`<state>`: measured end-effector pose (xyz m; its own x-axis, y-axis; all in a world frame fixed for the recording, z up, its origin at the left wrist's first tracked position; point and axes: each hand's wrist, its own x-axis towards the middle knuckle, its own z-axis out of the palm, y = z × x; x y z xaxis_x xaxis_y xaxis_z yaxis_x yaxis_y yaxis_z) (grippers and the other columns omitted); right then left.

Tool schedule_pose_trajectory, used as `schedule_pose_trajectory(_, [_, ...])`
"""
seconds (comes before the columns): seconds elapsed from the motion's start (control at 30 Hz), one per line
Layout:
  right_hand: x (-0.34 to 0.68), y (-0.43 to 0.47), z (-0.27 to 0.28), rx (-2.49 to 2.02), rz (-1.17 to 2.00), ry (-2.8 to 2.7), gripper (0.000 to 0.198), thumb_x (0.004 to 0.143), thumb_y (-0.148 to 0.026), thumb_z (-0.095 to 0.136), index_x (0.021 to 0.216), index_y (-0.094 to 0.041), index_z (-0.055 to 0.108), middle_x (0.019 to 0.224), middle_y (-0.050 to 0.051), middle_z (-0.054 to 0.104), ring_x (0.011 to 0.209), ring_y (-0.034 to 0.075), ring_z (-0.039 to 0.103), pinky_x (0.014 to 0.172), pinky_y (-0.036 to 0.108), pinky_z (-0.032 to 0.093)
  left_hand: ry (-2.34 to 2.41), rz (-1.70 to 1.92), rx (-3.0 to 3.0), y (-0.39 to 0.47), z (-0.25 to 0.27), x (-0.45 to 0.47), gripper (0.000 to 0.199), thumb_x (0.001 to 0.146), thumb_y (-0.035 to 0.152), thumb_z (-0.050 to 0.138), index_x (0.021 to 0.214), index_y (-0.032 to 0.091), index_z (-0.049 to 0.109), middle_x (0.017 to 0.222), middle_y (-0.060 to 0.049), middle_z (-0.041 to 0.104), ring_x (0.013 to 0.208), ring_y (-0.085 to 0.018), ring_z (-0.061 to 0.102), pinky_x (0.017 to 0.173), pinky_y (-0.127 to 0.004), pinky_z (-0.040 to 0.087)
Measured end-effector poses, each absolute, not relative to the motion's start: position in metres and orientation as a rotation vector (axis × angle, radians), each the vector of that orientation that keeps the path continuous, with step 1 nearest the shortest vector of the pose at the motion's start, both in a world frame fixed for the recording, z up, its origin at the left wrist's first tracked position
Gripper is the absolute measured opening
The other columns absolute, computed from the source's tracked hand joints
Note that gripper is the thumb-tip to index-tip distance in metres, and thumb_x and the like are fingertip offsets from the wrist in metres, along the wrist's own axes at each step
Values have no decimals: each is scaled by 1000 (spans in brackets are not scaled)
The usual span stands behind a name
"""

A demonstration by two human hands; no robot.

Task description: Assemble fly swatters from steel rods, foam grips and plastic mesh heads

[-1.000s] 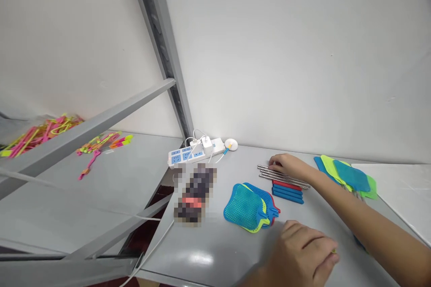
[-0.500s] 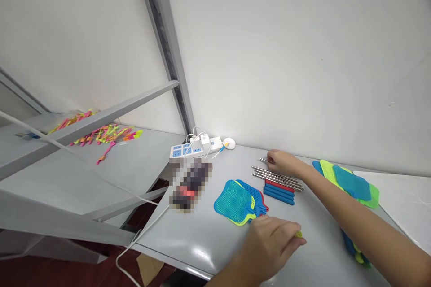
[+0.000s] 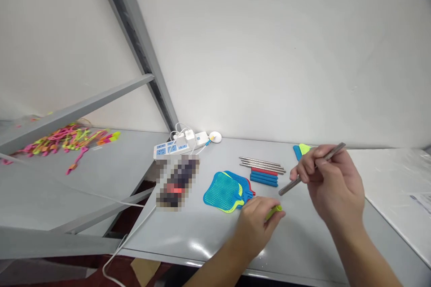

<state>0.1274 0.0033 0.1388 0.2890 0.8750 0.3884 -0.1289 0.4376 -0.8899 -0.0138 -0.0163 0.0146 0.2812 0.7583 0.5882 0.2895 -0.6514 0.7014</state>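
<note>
My left hand point(image 3: 256, 217) is closed around a short yellow-green plastic tube point(image 3: 276, 210), its open end showing past the thumb and fingers. In my right hand point(image 3: 336, 188) a slim metal rod point(image 3: 289, 186) is gripped at a slant, its lower end a little above and right of the tube, apart from it. Left of my left hand lie mesh fly swatter heads point(image 3: 222, 190) in blue with yellow-green and red edges. Behind them are several metal rods point(image 3: 261, 163) in a row, then blue tubes point(image 3: 264, 178) and a red tube point(image 3: 267, 171).
More swatter heads point(image 3: 304, 148) lie at the back, partly hidden by my right hand. A white packaged sheet point(image 3: 393, 188) covers the right side. A power strip point(image 3: 182, 145) with chargers and a blurred dark object point(image 3: 178, 184) stand left. Shelf posts point(image 3: 141, 36) and colourful strips point(image 3: 67, 139) lie beyond.
My right hand has come back from the row of rods toward me, carrying one rod. My left hand keeps hold of the tube, whose end shows more now. The view has shifted right.
</note>
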Motion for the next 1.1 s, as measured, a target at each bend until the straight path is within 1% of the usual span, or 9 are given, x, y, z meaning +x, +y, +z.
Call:
schedule_pose_trajectory(0.1, [119,-15,127,-832,837,-951,13,89,-12,46,87,-25,49,67,-6,41,52,9,41,53,27,46,962,1348,2054,-16,15,-14,9,92,26,61,99,21,65,86,-3,73,78,-16,67,72,-27,52])
schedule_pose_trajectory(0.23, [113,-21,118,-784,860,-954,14,92,-14,46,86,-25,49,65,-7,40,51,8,39,54,26,45,945,1346,2051,-15,16,-14,10,92,22,61,101,20,64,89,-3,72,81,-16,67,74,-27,52])
schedule_pose_trajectory(0.47, [110,-24,101,-813,1002,-1147,8,97,-27,49,89,-24,52,75,-4,46,57,9,46,52,25,45,880,1292,2076,-14,18,-14,8,93,26,60,96,19,63,81,-4,69,75,-17,64,69,-27,50])
schedule_pose_trajectory(0.73, [108,-37,71,-930,1136,-1057,9,93,-29,56,87,-23,57,69,-3,50,69,14,52,63,28,43,770,1150,2017,-17,19,-15,17,95,20,49,91,17,65,81,-6,66,76,-18,60,69,-28,44])
schedule_pose_trajectory(0.8, [109,-38,78,-837,1165,-949,6,91,-27,57,87,-23,59,58,-6,42,59,12,47,63,28,42,744,1144,1952,-19,23,-15,15,94,24,53,89,18,66,80,-5,65,75,-17,58,70,-28,43])
schedule_pose_trajectory(0.87, [110,-37,89,-705,1165,-798,9,92,-23,53,86,-24,60,48,-10,26,47,9,33,62,28,42,749,1160,1853,-22,27,-16,16,94,29,55,93,18,66,78,-4,64,72,-16,57,70,-28,43])
schedule_pose_trajectory(0.93, [110,-33,100,-614,1132,-674,16,92,-21,47,83,-24,60,46,-11,15,42,8,23,61,27,41,777,1185,1729,-23,32,-16,26,100,35,44,102,18,64,77,-4,62,70,-15,56,68,-27,44])
schedule_pose_trajectory(1.03, [105,-27,106,-560,1069,-601,21,91,-19,43,81,-23,61,46,-11,15,42,9,25,60,27,40,757,1224,1191,-22,42,-15,48,103,46,24,101,16,62,78,-5,59,73,-16,57,70,-28,47])
schedule_pose_trajectory(1.1, [99,-25,104,-544,1043,-597,22,89,-16,43,77,-23,60,46,-10,16,41,8,25,61,27,40,681,1213,741,-18,51,-16,55,100,56,27,93,15,62,80,-6,59,74,-17,57,73,-30,48])
